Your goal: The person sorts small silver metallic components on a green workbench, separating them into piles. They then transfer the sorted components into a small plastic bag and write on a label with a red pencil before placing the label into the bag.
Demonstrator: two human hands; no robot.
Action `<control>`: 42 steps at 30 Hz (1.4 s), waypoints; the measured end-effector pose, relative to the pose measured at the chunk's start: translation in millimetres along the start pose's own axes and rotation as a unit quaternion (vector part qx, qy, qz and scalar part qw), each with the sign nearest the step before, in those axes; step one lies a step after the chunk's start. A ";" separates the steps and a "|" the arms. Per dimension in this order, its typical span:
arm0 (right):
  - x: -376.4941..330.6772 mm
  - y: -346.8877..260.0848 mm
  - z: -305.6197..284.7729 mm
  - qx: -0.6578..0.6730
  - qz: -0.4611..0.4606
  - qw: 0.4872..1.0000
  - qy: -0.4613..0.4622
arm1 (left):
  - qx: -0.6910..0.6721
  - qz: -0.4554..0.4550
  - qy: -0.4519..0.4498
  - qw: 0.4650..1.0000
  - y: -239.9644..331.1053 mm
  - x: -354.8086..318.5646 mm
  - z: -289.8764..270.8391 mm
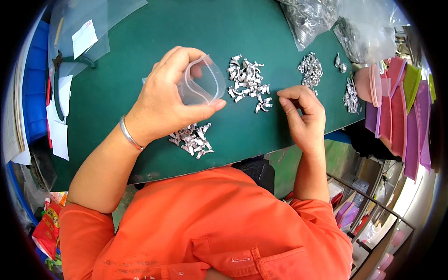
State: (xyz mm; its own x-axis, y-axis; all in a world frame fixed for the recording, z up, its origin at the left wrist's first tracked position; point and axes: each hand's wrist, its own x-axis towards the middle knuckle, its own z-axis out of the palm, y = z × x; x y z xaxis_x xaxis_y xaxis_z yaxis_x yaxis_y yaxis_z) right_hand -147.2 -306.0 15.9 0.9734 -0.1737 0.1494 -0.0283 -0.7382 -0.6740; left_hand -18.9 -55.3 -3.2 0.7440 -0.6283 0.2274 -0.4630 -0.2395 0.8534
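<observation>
My left hand [163, 93] is closed around a clear plastic bag [198, 84] and keeps its mouth spread between thumb and fingers. Right of the bag lies a heap of small curved silver metal parts [247, 77]. My right hand [303, 112] hovers just beside that heap, thumb and forefinger tips close together. Whatever may be between them is too small to see. Below my left hand, nearer the table's front edge, is another group of small metal parts [191, 140], partly covered by the hand.
Farther right on the green table [140, 28] are piles of metal rings [311, 70] and small metal pieces [351, 95]. Clear bags of metal parts [310, 18] stand at the back. Pliers [57, 84] and papers [85, 39] lie left. Coloured plastic bins [399, 102] crowd the right edge.
</observation>
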 end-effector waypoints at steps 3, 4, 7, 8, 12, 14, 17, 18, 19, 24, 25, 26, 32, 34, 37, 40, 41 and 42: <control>-8.0 -9.2 11.5 -0.015 -0.060 0.998 -0.022 | 0.000 0.005 0.001 1.000 -0.9 0.9 1.2; -9.1 -8.6 12.6 -0.001 -0.078 0.996 -0.036 | 0.001 0.008 0.005 1.000 -1.4 0.3 1.6; -11.9 -3.6 4.7 0.022 -0.060 0.997 -0.043 | -0.001 0.011 0.007 1.000 -0.7 0.1 1.4; -11.5 0.2 2.5 0.020 -0.060 0.998 -0.031 | -0.006 0.007 0.005 1.000 0.0 0.1 1.4; -19.5 5.4 -3.7 0.075 0.047 0.996 0.008 | -0.016 -0.003 0.003 1.000 1.2 0.0 1.3; -20.0 3.8 -1.9 0.099 0.051 0.993 0.030 | -0.013 -0.003 0.003 1.000 1.2 0.0 1.6; -22.9 -2.4 0.0 0.076 0.034 0.997 0.009 | -0.010 -0.002 0.005 1.000 1.0 -0.2 2.1; -23.6 -1.9 0.2 0.066 0.034 0.997 0.010 | -0.009 0.000 0.005 1.000 0.8 -0.2 1.8; -24.3 -0.9 1.0 0.057 0.034 0.998 0.011 | -0.007 0.002 0.005 1.000 0.4 -0.3 1.6; -23.4 -7.5 1.2 0.030 0.018 0.999 -0.008 | -0.007 0.003 0.005 1.000 0.1 -0.2 1.3; -22.6 -9.1 2.0 0.019 0.007 1.000 -0.013 | -0.005 0.004 0.005 1.000 0.0 -0.1 1.4; -22.2 -10.0 3.0 0.007 -0.004 1.000 -0.018 | -0.004 0.003 0.004 1.000 -0.1 -0.1 1.4; -22.2 -8.4 4.5 -0.026 -0.035 0.998 -0.040 | -0.010 0.001 0.003 1.000 -0.3 -0.3 0.9; -23.8 -1.9 5.8 0.032 -0.021 0.999 -0.025 | -0.018 -0.002 0.004 1.000 0.7 -0.1 1.7; -23.3 -6.2 14.4 0.243 0.076 0.967 0.012 | -0.017 -0.002 0.001 1.000 1.3 0.2 1.2; -19.9 -12.1 20.8 0.382 0.111 0.917 0.018 | -0.019 -0.007 -0.001 1.000 -0.8 -0.5 0.7; -17.7 -12.9 21.9 0.407 0.106 0.907 0.012 | -0.011 -0.005 -0.001 1.000 -1.1 -0.7 0.3; -15.8 -12.7 22.5 0.417 0.096 0.904 0.009 | -0.003 -0.003 0.000 1.000 -0.9 -0.6 0.6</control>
State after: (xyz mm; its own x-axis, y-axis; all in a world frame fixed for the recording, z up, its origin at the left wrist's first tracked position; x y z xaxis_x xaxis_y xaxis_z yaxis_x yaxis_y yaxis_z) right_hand -157.1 -279.3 5.8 0.9647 -0.2623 -0.0218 -0.0079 0.0539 -0.9985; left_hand -19.2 -55.1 -4.4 0.7472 -0.6261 0.2228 -0.4553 -0.2381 0.8579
